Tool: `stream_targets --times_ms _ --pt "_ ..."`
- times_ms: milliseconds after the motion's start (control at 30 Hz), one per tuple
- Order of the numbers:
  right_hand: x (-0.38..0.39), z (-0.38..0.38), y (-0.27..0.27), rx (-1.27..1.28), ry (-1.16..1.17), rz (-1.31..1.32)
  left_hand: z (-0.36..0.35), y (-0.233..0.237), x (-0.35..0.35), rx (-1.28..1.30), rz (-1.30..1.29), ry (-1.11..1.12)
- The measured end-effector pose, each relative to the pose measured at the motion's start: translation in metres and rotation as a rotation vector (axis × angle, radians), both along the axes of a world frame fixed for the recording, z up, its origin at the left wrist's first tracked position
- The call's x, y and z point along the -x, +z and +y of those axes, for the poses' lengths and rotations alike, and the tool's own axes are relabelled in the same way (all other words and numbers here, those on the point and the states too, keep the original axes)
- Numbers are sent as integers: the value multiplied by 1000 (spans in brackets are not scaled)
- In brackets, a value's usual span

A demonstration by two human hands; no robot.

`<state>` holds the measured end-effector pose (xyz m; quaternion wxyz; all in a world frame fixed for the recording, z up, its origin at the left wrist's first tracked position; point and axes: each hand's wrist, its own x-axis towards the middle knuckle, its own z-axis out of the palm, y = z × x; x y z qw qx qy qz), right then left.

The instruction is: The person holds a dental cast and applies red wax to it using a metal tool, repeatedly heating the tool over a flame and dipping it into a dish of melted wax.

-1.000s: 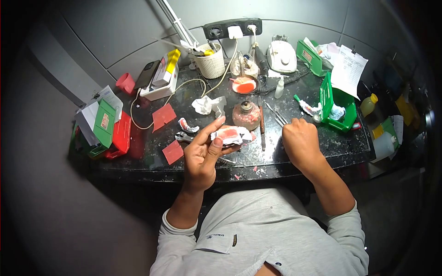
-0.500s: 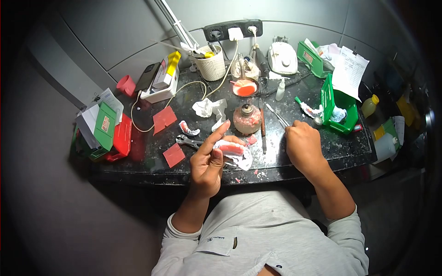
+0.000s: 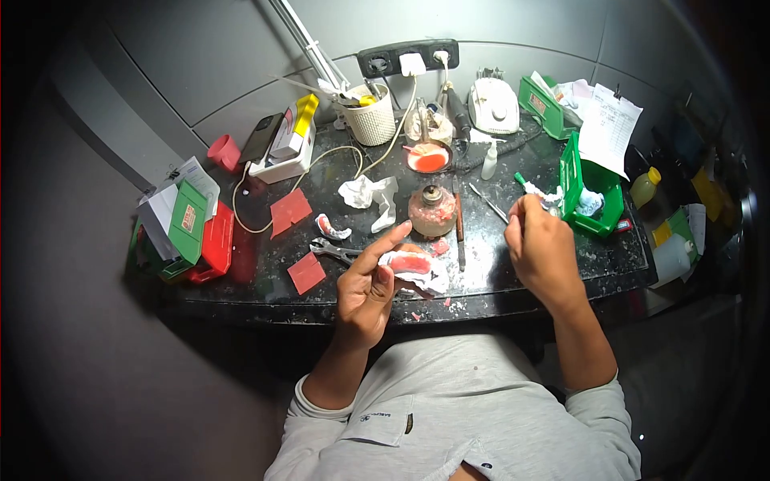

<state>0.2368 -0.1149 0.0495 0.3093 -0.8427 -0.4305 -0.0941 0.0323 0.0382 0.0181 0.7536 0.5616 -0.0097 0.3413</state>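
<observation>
My left hand [image 3: 370,293] is closed around a white plaster dental model [image 3: 433,280] with pink-red wax [image 3: 411,264] along its ridge. Its index finger points up past the model. My right hand [image 3: 544,244] is raised at the right, fingers pinched together, at the end of a slim metal tool [image 3: 489,202]; the grip itself is hidden. Between the hands stands a glass spirit burner [image 3: 432,210] flecked with pink, and a brown-handled tool [image 3: 459,232] lies beside it. Behind sits a pan of melted red wax [image 3: 429,159].
Pink wax sheets [image 3: 305,273], pliers [image 3: 333,250], a small denture piece [image 3: 333,228] and crumpled tissue [image 3: 370,195] lie at left. Green box [image 3: 597,216] with plaster models stands right, near a dropper bottle [image 3: 489,161]. A cup of tools [image 3: 370,120] stands at the back.
My right hand has risen slightly and shifted right; of two slim tools beside it, only one now shows. My left hand still holds the model, tilted a little differently.
</observation>
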Motion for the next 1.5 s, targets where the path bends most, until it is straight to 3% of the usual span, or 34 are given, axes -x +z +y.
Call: stream_targets --times_ms 167,333,400,533,667,733,800,900,933,1000,1500 --pt "-18 -6 -3 -104 176 225 0 -9 0 -206 35 152" --pt "-24 -12 -9 -890 637 990 -10 -2 2 -343 92 278" --pt "-16 -10 -1 -1081 771 1202 -8 -6 0 -470 -1 295" --pt "4 -11 2 -1170 880 1330 -14 5 -2 -564 -15 310" --pt "25 -15 8 -1050 886 969 -13 -1 -3 -638 -29 351" --pt "33 -20 3 -1035 898 917 -17 0 -4 -622 -64 397" --pt "40 -22 6 -887 851 654 -18 -1 -1 -634 -49 409" --pt "57 -24 18 -749 778 482 -16 -1 2 -687 -21 433" --pt "47 -20 16 -668 828 181 -16 0 3 -728 -7 443" --pt "49 -14 19 -618 817 -67 -18 4 2 -727 -19 449" --pt "60 -5 9 -563 874 -83 -22 4 5 -615 -23 432"
